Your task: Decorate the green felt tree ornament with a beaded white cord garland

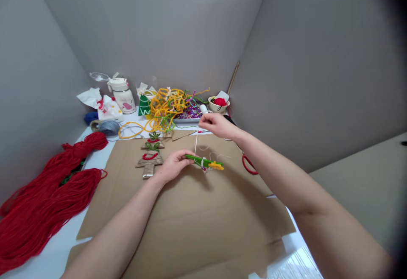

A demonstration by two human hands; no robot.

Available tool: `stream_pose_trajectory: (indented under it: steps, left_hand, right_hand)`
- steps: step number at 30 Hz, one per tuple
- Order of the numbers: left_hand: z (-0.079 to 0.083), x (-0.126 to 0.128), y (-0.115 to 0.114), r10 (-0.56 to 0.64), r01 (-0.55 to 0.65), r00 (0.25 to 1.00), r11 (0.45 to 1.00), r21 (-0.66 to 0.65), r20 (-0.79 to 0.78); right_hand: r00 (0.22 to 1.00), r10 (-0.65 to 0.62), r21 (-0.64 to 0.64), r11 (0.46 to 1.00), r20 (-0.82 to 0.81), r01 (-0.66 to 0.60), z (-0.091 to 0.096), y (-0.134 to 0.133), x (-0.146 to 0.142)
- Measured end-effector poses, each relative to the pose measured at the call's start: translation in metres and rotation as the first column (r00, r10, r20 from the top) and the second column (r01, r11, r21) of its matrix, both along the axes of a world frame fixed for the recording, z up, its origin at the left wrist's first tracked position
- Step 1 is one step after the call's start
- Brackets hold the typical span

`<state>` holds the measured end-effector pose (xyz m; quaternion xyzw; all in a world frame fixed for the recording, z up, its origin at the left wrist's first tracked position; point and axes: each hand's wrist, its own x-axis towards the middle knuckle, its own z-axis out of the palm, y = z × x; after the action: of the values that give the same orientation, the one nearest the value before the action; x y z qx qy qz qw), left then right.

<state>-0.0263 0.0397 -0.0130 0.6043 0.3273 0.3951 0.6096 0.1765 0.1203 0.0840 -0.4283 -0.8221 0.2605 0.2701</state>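
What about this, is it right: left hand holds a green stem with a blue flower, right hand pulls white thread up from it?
No: the head view shows the flower yellow, not blue. The left hand does hold the green stem, and the right hand pulls white thread up from it.

Your left hand (173, 164) and right hand (216, 125) were both bare. Your left forearm (127, 219) and right forearm (286, 177) were bare too, uncovered from the wrists down to the bottom edge of the view. Finer detail on your fingers and wrists was too small to make out.
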Motion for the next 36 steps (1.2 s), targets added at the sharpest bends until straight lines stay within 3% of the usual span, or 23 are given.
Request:
stream_pose_trajectory:
  steps: [3,6,11,18,21,26,31,34,36]
  left_hand:
    - [0.002,0.0,0.0,0.028,-0.029,0.999,1.0,-0.003,-0.016]
    - [0.002,0.0,0.0,0.041,-0.041,0.999,0.999,-0.003,-0.013]
    - [0.007,0.0,-0.002,0.042,-0.042,0.999,0.999,-0.027,0.014]
    - [0.009,-0.006,-0.005,0.034,-0.02,0.991,0.994,-0.104,0.129]
    - [0.005,-0.011,-0.004,0.012,0.017,0.978,0.99,-0.139,0.209]
    - [0.002,-0.012,-0.003,-0.029,0.122,0.93,0.965,-0.232,0.366]
    - [0.003,-0.006,-0.004,-0.009,0.126,0.927,0.949,-0.29,0.374]
    - [0.003,-0.004,-0.005,-0.007,0.136,0.927,0.939,-0.317,0.374]
    - [0.002,-0.004,-0.006,-0.024,0.151,0.929,0.936,-0.318,0.369]
  right_hand:
    - [0.977,-0.19,0.097,0.975,-0.1,0.2,0.001,0.019,0.005]
    - [0.945,-0.299,0.137,0.939,-0.135,0.316,0.0,0.038,0.013]
    - [0.86,-0.489,0.195,0.838,-0.148,0.51,-0.003,0.067,0.027]
    - [0.696,-0.715,0.188,0.676,-0.069,0.713,-0.009,0.087,0.058]
    - [0.683,-0.731,0.152,0.674,-0.005,0.723,-0.018,0.082,0.073]
    - [0.793,-0.594,0.054,0.803,0.137,0.593,-0.038,0.064,0.082]
    - [0.918,-0.268,-0.146,0.936,0.293,0.32,-0.042,0.04,0.058]
    - [0.957,-0.04,-0.27,0.955,0.287,0.121,-0.033,0.018,0.033]
    - [0.966,0.158,-0.397,0.916,0.203,-0.066,-0.026,0.002,0.018]
